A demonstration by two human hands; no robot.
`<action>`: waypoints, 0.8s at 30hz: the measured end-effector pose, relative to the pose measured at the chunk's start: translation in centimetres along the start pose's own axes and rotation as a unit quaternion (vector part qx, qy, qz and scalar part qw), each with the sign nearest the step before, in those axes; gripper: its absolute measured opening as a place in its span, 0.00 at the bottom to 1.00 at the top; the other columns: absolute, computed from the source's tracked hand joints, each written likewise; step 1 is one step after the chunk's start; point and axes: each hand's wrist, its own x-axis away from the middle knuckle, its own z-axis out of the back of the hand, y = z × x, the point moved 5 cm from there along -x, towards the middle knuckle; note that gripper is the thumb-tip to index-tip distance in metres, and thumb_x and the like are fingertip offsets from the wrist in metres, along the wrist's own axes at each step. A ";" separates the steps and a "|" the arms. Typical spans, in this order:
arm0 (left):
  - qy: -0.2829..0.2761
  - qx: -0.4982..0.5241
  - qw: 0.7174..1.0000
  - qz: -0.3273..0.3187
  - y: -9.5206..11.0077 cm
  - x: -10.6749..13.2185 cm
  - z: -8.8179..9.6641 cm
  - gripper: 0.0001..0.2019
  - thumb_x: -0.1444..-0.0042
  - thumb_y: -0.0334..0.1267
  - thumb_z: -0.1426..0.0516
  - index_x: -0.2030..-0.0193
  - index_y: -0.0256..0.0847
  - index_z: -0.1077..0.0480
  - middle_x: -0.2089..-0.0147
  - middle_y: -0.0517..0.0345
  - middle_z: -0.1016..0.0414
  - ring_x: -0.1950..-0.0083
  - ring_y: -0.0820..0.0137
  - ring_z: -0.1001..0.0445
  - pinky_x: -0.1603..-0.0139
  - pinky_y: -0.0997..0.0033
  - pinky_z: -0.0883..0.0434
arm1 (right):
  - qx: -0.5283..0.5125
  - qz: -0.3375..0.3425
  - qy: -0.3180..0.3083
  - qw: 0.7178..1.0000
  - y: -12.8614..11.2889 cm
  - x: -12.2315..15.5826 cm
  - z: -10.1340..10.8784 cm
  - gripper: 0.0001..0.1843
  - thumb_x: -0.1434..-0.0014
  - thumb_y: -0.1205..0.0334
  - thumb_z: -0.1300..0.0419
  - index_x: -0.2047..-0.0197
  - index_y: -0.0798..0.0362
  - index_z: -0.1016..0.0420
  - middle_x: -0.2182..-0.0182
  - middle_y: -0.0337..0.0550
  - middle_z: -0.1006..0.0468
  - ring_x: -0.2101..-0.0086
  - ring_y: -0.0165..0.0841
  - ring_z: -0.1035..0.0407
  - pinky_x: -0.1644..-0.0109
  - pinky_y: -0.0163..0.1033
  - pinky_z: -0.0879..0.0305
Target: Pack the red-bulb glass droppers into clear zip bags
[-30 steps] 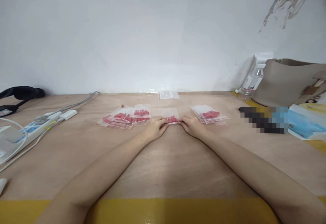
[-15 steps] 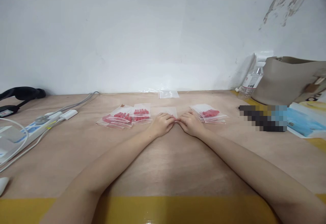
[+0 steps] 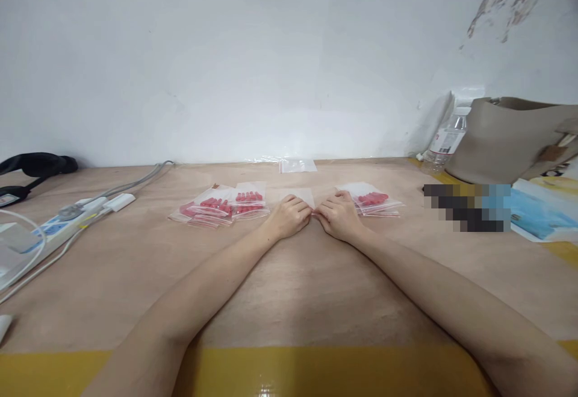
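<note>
My left hand (image 3: 289, 216) and my right hand (image 3: 338, 215) meet at the middle of the table, fingers curled and pinched together on a small clear zip bag (image 3: 298, 195). Most of that bag is hidden under the fingers; only its far edge shows. Left of my hands lies a heap of clear bags with red parts (image 3: 221, 205). A second stack of such bags (image 3: 372, 200) lies just right of my right hand.
An empty clear bag (image 3: 298, 165) lies by the wall. A power strip with cables (image 3: 63, 222) and a black object (image 3: 36, 165) are at the left. A water bottle (image 3: 445, 141), a beige bag (image 3: 510, 141) and a blue sheet (image 3: 546, 213) stand at the right.
My hands have closed toward each other over the small bag, so the red parts seen between them a second ago are now covered. The view drifted slightly.
</note>
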 end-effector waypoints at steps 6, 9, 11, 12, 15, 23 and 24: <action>0.003 -0.024 1.000 -0.003 -1.0 1.9 1.4 0.12 0.40 0.33 0.54 0.70 0.37 0.33 0.71 0.54 0.29 0.65 0.69 0.32 0.59 0.66 0.36 | 0.010 -0.032 0.002 0.999 0.9 0.7 0.8 0.09 0.45 0.64 0.48 0.75 0.54 0.30 0.77 0.40 0.26 0.71 0.30 0.37 0.53 0.43 0.56; 0.000 -0.035 0.999 -0.008 -1.5 3.2 2.3 0.10 0.40 0.31 0.53 0.69 0.36 0.33 0.70 0.54 0.30 0.64 0.68 0.32 0.60 0.67 0.35 | 0.001 -0.044 -0.002 0.999 1.1 0.8 0.8 0.09 0.46 0.64 0.47 0.75 0.54 0.30 0.77 0.40 0.25 0.71 0.30 0.37 0.53 0.44 0.57; 0.000 -0.044 0.999 -0.003 -1.8 3.9 2.8 0.10 0.41 0.29 0.54 0.68 0.35 0.33 0.70 0.53 0.30 0.65 0.68 0.32 0.60 0.67 0.35 | -0.006 -0.049 -0.009 0.999 1.1 0.8 0.8 0.09 0.46 0.64 0.48 0.76 0.54 0.30 0.77 0.40 0.26 0.70 0.31 0.36 0.53 0.44 0.56; 0.000 -0.047 0.999 0.002 -2.0 4.1 2.9 0.10 0.41 0.28 0.54 0.68 0.35 0.33 0.70 0.53 0.30 0.65 0.68 0.32 0.61 0.67 0.35 | -0.009 -0.050 -0.015 0.999 1.1 0.8 0.7 0.10 0.46 0.64 0.48 0.76 0.54 0.30 0.77 0.40 0.26 0.70 0.31 0.36 0.53 0.44 0.56; 0.001 -0.046 0.999 0.012 -2.2 4.3 2.9 0.11 0.42 0.26 0.55 0.69 0.35 0.33 0.71 0.53 0.30 0.67 0.68 0.33 0.62 0.66 0.35 | -0.018 -0.051 -0.035 0.998 1.1 0.7 0.6 0.10 0.45 0.63 0.48 0.75 0.54 0.30 0.76 0.40 0.26 0.70 0.32 0.35 0.54 0.44 0.54; 0.003 -0.009 0.998 0.062 -2.3 4.4 3.6 0.09 0.41 0.38 0.50 0.60 0.37 0.32 0.62 0.52 0.28 0.59 0.67 0.32 0.55 0.65 0.36 | -0.104 -0.044 -0.039 0.993 0.2 -0.2 -0.6 0.11 0.43 0.65 0.50 0.61 0.51 0.29 0.60 0.44 0.27 0.63 0.32 0.33 0.62 0.36 0.42; 0.002 -0.003 0.996 0.091 -2.7 4.5 3.9 0.13 0.43 0.43 0.49 0.55 0.37 0.34 0.58 0.50 0.29 0.55 0.64 0.33 0.53 0.63 0.38 | -0.109 -0.045 -0.032 0.993 0.3 -0.5 -0.6 0.11 0.43 0.68 0.52 0.63 0.52 0.28 0.61 0.44 0.26 0.64 0.32 0.33 0.62 0.36 0.41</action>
